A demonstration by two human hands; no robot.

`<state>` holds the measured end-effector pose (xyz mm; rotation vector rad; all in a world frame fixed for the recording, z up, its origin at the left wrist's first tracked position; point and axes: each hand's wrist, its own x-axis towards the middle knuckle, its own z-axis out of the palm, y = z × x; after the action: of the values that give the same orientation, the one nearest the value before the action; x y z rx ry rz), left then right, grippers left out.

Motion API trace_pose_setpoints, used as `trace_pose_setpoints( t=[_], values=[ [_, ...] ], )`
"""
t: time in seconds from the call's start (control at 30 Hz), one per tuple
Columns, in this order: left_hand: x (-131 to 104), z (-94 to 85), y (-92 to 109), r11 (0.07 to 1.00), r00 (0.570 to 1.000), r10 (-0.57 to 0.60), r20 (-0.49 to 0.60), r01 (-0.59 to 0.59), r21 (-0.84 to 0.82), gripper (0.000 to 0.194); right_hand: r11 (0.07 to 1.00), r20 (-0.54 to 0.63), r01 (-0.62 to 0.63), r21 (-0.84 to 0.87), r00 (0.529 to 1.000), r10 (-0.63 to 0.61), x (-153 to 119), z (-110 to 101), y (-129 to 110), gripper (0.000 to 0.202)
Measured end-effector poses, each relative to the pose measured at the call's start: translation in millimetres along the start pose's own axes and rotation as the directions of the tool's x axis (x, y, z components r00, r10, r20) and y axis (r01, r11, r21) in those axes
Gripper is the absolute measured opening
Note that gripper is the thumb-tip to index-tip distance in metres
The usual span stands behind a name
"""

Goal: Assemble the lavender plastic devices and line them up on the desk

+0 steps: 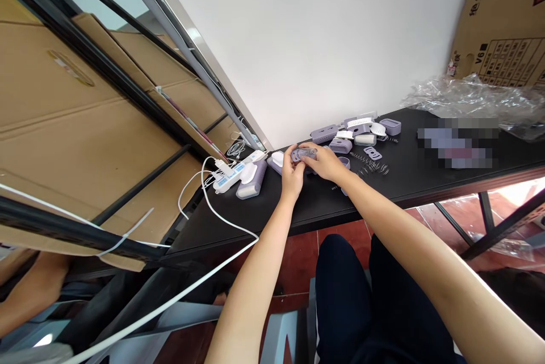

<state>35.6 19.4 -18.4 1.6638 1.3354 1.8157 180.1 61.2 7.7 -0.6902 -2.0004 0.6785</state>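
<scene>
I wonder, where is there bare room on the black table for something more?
Bare tabletop shows between the white cable and left hand, and right of the loose springs. Behind the right hand, purple and white parts crowd together.

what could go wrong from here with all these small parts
The coil spring on the small purple part, held between the left hand and right hand, might pop loose if the grip slips. The loose springs beside the other parts could tangle or get knocked. The white cable looping past the table's front edge might snag the left forearm.
</scene>
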Motion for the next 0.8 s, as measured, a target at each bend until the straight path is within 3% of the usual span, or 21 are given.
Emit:
trace_pose_setpoints(
  t=[0.27, 0.5, 0.8],
  values=[
    [0.1, 0.8, 5.9, 0.992, 0.999, 0.029, -0.036, -0.024, 0.126, 0.039, 0.997, -0.064, -0.050, -0.061, 0.997, 0.046, 0.4, -1.7, -3.4, 0.033],
    [-1.5, 2.4, 9.8, 0.990, 1.000, 0.015, 0.022, -0.018, 0.140, 0.038, 0.990, -0.034, -0.108, -0.094, 0.994, 0.105, -2.9, -6.7, -11.5, 0.030],
    [0.2, -2.8, 9.7, 0.981, 0.989, -0.023, -0.147, 0.051, 0.186, 0.024, 0.926, -0.128, -0.100, -0.365, 0.990, 0.056, -2.7, -31.2, -7.6, 0.030]
  ],
)
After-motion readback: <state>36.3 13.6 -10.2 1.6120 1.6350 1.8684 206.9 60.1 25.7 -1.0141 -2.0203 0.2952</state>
